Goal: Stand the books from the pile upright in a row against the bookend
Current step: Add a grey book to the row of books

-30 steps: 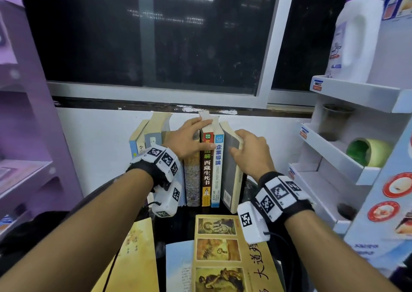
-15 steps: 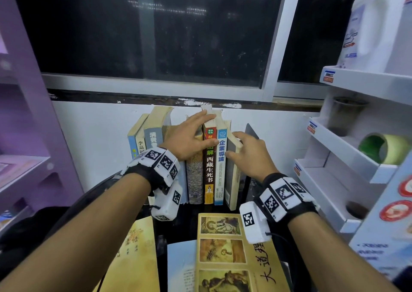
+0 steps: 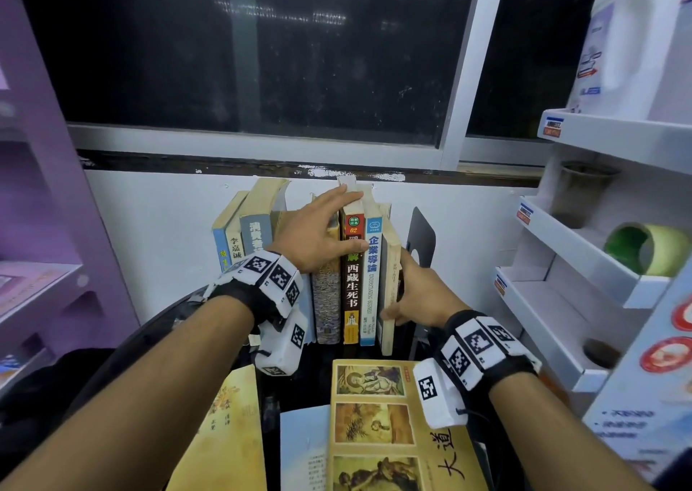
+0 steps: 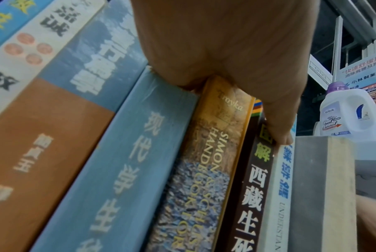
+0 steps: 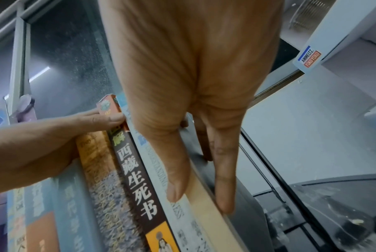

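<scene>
Several books stand upright in a row against the white wall. My left hand lies over their tops with straight fingers, its thumb pressed on the brown-spined book. The rightmost grey-covered book stands at the end of the row. My right hand pinches it low down, thumb on the page edge and fingers on its right cover. The black bookend stands just right of it, with a small gap. The pile lies flat in front: a picture-covered yellow book, a pale blue one and another yellow one.
A white shelf unit close on the right holds a green tape roll and a detergent bottle. A purple shelf stands on the left. A dark window is above the books.
My right hand has slid from the top of the grey-covered book down to its lower half, and the book has gone from leaning to upright against the row. The left hand has stayed put.
</scene>
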Tool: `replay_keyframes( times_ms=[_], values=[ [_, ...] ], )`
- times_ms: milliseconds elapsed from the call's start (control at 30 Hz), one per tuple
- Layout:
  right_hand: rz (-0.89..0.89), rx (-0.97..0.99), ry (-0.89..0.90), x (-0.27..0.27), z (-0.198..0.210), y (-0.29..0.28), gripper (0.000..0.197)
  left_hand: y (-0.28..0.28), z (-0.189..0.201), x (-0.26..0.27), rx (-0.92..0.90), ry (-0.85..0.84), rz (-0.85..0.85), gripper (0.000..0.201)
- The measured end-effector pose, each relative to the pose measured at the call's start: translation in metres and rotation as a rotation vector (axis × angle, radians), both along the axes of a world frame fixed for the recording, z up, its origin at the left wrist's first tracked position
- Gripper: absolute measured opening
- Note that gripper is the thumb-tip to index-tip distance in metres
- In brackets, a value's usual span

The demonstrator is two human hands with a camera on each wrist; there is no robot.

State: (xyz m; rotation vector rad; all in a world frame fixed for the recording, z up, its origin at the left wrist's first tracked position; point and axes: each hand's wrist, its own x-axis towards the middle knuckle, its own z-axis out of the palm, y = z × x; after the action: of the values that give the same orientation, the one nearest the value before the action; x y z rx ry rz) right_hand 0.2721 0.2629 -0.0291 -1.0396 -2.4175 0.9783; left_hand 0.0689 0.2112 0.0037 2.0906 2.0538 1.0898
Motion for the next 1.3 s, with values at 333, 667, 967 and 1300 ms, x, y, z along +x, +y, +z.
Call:
replay_keyframes(
  times_ms=[333,667,967,1300],
  values=[
    [-0.026,0.066,0.069,-0.007,-0.008,0.008,0.092,0.002,-0.003,-0.002,0.026,-0.001,-0.028,0.080],
    [-0.053,0.035,0.121,-0.012,-0.016,0.020,0.092,0.004,-0.005,-0.004,0.021,-0.014,-0.032,0.080],
    [-0.092,-0.002,0.142,-0.014,-0.022,0.019,0.092,0.001,-0.003,-0.002,0.021,-0.006,-0.025,0.080],
    [-0.077,0.008,0.069,-0.013,-0.014,0.009,0.094,-0.002,-0.001,0.001,0.022,0.000,-0.003,0.081]
  ],
)
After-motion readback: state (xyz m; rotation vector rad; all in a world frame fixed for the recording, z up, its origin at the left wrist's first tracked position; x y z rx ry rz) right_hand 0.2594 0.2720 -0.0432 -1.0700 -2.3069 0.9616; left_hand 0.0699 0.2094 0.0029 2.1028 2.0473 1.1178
